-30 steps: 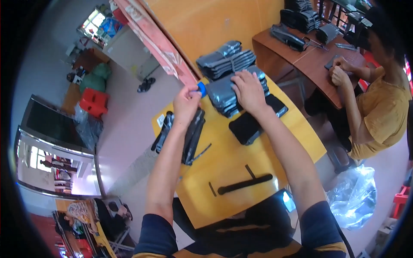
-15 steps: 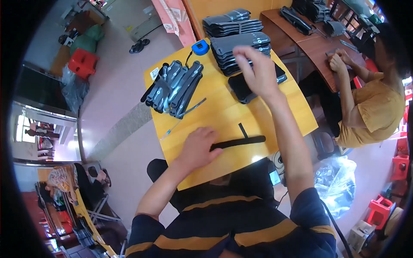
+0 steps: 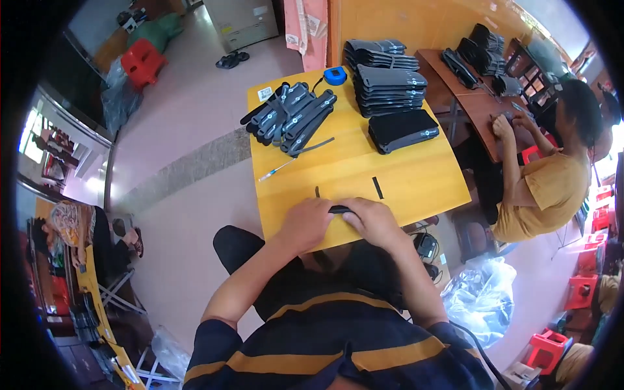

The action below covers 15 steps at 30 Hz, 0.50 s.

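Note:
My two hands meet at the near edge of the yellow table [image 3: 351, 170]. Between them shows a short stretch of a slim black padded strip [image 3: 339, 209]. My left hand [image 3: 308, 224] is closed round its left end, and my right hand [image 3: 373, 222] grips the other end, thumb on top; both ends are covered. Just beyond my fingers lie two narrow black pieces, one on the left [image 3: 317, 192] and one farther right [image 3: 378, 188]. A flat black-and-grey pouch-like piece [image 3: 403, 130] rests at the right, in front of a stack of grey folded pieces [image 3: 390, 91].
A bundle of grey-black strips [image 3: 292, 117], a pen-like tool [image 3: 275, 171] and a blue tape measure [image 3: 335, 76] lie on the table's left and back. Another grey stack [image 3: 383, 53] stands behind. At right, a person [image 3: 549, 175] works at a brown table [image 3: 471, 107].
My right hand has come down from above the grey stack to join my left. The black strip, lying on the table before, is now between both hands at the near edge. The view has shifted.

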Available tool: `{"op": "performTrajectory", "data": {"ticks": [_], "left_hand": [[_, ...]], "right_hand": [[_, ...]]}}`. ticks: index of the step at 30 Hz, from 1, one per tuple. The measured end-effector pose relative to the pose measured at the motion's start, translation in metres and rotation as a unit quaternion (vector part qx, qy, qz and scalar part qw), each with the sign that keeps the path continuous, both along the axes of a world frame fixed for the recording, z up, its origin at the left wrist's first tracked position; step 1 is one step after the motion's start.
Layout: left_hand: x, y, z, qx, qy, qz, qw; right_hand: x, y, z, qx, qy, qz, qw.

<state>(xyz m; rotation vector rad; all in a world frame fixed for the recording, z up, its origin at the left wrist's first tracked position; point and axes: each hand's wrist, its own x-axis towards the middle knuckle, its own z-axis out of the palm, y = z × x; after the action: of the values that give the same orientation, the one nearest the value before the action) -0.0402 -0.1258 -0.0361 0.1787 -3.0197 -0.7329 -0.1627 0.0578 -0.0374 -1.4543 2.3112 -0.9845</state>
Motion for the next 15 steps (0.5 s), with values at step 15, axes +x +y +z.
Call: {"op": "performTrajectory", "data": {"ticks": [15], "left_hand": [[0.076, -0.048, 0.014, 0.063, -0.097, -0.149, 0.982]], "right_hand": [[0.051, -0.012, 0.006, 0.123, -0.029, 0.199, 0.972]]}}
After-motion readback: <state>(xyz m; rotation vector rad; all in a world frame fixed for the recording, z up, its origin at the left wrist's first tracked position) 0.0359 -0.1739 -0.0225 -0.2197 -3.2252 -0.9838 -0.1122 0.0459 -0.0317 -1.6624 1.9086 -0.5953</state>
